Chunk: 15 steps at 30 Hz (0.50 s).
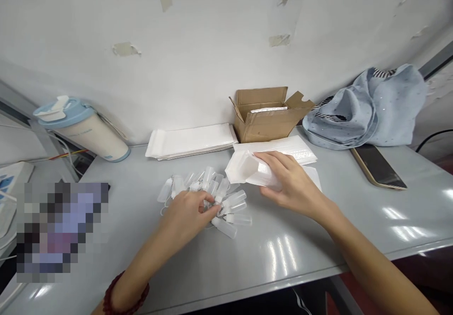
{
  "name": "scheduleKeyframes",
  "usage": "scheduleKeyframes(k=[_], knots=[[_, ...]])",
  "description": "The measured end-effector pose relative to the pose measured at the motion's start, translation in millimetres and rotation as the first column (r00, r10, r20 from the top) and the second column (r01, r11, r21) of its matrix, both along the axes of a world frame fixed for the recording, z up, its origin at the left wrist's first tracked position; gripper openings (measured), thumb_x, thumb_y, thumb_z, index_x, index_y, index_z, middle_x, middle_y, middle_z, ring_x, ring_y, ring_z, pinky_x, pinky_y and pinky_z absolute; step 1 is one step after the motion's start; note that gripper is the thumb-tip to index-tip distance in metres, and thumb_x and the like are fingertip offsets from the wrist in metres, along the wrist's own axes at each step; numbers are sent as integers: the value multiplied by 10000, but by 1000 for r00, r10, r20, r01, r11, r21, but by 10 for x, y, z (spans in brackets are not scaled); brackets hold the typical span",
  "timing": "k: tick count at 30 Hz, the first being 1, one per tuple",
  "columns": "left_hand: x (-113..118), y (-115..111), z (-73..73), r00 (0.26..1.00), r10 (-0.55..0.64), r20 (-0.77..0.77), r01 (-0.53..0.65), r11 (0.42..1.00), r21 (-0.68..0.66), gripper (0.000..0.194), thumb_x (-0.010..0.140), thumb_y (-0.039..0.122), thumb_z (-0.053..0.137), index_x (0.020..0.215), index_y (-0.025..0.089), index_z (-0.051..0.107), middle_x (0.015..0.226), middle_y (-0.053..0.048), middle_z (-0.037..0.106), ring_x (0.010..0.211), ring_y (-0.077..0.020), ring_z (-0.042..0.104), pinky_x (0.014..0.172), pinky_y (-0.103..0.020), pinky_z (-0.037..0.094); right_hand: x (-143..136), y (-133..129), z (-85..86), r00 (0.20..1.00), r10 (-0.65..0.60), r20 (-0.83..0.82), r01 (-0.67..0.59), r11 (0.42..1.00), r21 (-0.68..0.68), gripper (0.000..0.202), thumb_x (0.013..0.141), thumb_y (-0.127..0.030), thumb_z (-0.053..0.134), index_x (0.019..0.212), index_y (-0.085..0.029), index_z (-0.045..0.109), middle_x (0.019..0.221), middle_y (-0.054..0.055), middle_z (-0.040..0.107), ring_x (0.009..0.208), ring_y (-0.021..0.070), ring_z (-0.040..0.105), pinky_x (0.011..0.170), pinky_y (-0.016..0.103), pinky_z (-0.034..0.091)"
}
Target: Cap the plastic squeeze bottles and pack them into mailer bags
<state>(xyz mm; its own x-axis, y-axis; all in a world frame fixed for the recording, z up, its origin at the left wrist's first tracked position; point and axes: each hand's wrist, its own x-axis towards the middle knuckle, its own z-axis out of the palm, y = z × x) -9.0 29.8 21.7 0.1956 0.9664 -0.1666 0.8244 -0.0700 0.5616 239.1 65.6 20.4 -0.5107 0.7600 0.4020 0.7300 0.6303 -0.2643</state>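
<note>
A pile of small translucent plastic bottles (226,227) with white caps lies in the middle of the grey table. Reaching into it from the left, my left hand (187,211) has thumb and index finger curled together at the cap of one small bottle. The other fingers of that hand are mostly hidden. My right hand (292,180) is wrapped round a white padded envelope (249,168), its opening gaping toward the bottles. Whether anything is inside that envelope I cannot tell. Behind it lie more white padded envelopes (300,149).
A stack of white envelopes (193,140) lies along the wall, beside an open cardboard box (269,123). To the left lean a blue-lidded tumbler (94,133) and a pixelated patch. On the right are a phone (380,166) and a light blue cloth bag (385,107).
</note>
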Motion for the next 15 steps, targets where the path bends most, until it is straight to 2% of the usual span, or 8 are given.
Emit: scheduleKeyframes(k=[3,8,11,15], knots=[[67,-15,-38,999,-12,-44,14,999,48,213,765,337,565,664,200,694,421,27,501,443,-170,489,459,-248,305,-26,1,-11,1000,10,10,-10,1000,-13,612,737,-187,551,1319,-192,363,1192,128,553,1076,287,524,885,448,425],[62,-8,-48,1000,22,4,-22,999,40,248,801,319,513,642,190,653,427,43,473,420,-136,440,451,-238,319,-36,-9,-18,999,17,39,-15,999,-42,627,741,-188,545,1333,-183,336,1195,139,558,1077,305,522,878,474,426],[-6,7,21,984,114,135,-120,992,44,272,818,364,509,643,188,620,442,57,423,412,-108,381,414,-216,292,-28,-20,-11,998,13,58,-9,998,-58,622,752,-192,539,1336,-178,326,1211,147,550,1081,308,519,872,479,430],[-77,0,146,900,254,354,-303,949,89,247,799,371,567,638,186,593,471,68,363,422,-81,323,402,-195,266,-25,-29,-3,997,10,80,-5,998,-58,607,758,-189,534,1330,-160,333,1227,155,539,1086,310,511,869,476,436]])
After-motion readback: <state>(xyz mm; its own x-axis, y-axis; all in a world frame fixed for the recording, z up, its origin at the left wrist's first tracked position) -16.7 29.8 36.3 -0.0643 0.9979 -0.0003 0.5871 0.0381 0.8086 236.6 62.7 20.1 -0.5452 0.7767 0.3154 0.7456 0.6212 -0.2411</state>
